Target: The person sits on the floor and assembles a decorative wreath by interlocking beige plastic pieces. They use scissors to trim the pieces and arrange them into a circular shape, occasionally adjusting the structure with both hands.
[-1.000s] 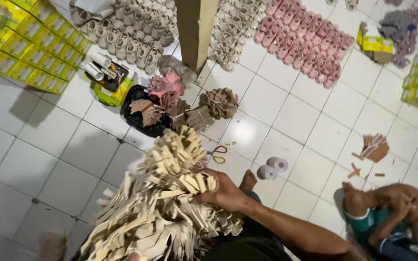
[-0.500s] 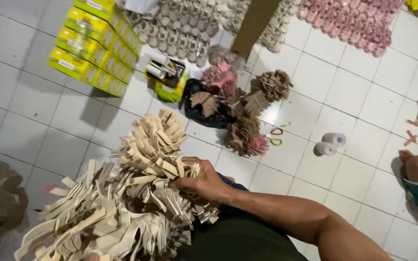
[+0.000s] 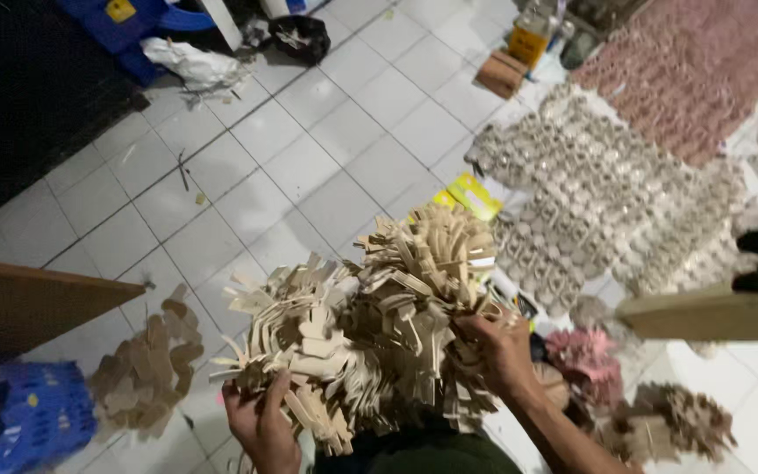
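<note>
At the far left of the frame I see a dark area up top, a brown board point(image 3: 32, 303) jutting in at mid height, and a blue crate point(image 3: 24, 412) in the lower left corner. Just right of the crate a loose heap of brown cut-out pieces point(image 3: 142, 369) lies on the white tiled floor point(image 3: 309, 167). Along the upper left edge there is a blue plastic thing point(image 3: 133, 22) with crumpled white wrapping point(image 3: 190, 63) beside it.

In the lower middle, my left hand point(image 3: 261, 421) is clenched around the underside of a big bundle of tan strips point(image 3: 370, 316), fingers curled up into its left half. The bundle fills the centre and bottom of the frame, held above the floor and close to the camera, its strips fanning out in all directions. It blocks my sight of the tiles and whatever lies directly below it. My right hand point(image 3: 502, 351) grasps the bundle's right side, fingers buried among the strips, with the forearm running down to the lower right.

Behind the bundle a yellow packet point(image 3: 471, 193) peeks out. Right of that, rows of pale pieces point(image 3: 607, 193) are laid out flat across the floor, with pink rows point(image 3: 686, 83) at the upper right. A small cardboard box point(image 3: 502, 72) sits near the top. In the lower right lie a pink bunch point(image 3: 585, 360) and a brown bunch point(image 3: 673, 421), partly hidden by my forearm, and a blurred tan board point(image 3: 712, 314) crosses the right edge.
</note>
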A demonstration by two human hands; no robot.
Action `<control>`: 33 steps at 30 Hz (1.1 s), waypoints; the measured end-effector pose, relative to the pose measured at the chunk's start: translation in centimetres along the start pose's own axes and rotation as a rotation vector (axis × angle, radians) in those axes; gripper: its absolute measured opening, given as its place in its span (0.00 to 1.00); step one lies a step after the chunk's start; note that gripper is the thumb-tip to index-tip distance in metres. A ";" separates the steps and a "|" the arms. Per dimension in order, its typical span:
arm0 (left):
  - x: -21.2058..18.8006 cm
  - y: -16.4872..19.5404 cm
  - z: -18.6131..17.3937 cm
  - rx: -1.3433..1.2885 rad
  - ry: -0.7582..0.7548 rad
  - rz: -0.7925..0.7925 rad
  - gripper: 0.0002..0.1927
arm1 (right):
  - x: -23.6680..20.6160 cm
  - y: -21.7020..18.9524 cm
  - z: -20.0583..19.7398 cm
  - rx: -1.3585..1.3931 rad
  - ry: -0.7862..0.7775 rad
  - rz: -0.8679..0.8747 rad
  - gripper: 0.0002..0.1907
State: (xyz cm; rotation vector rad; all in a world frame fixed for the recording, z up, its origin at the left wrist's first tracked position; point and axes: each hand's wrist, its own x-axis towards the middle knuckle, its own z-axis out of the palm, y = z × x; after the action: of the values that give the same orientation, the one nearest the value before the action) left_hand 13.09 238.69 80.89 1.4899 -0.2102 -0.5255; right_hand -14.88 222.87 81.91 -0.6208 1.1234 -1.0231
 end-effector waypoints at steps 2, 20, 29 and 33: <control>6.8 -1.1 1.0 -0.053 0.065 -0.068 0.25 | 4.2 -1.2 3.2 0.079 0.026 -0.047 0.05; 63.0 4.7 41.5 0.083 -0.906 -0.181 0.26 | 45.8 -11.2 38.0 0.224 0.478 -0.326 0.04; 74.2 9.2 75.3 0.175 -1.043 -0.013 0.21 | 73.6 -23.1 42.5 0.165 0.508 -0.164 0.03; 79.8 8.9 86.9 0.182 -1.069 0.009 0.16 | 85.3 -28.6 42.1 0.239 0.566 -0.234 0.06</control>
State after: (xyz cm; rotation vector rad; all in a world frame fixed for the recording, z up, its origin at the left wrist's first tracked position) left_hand 45.57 124.91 82.65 1.2435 -1.1140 -1.2875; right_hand 21.67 130.50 83.62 -0.2742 1.4067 -1.5713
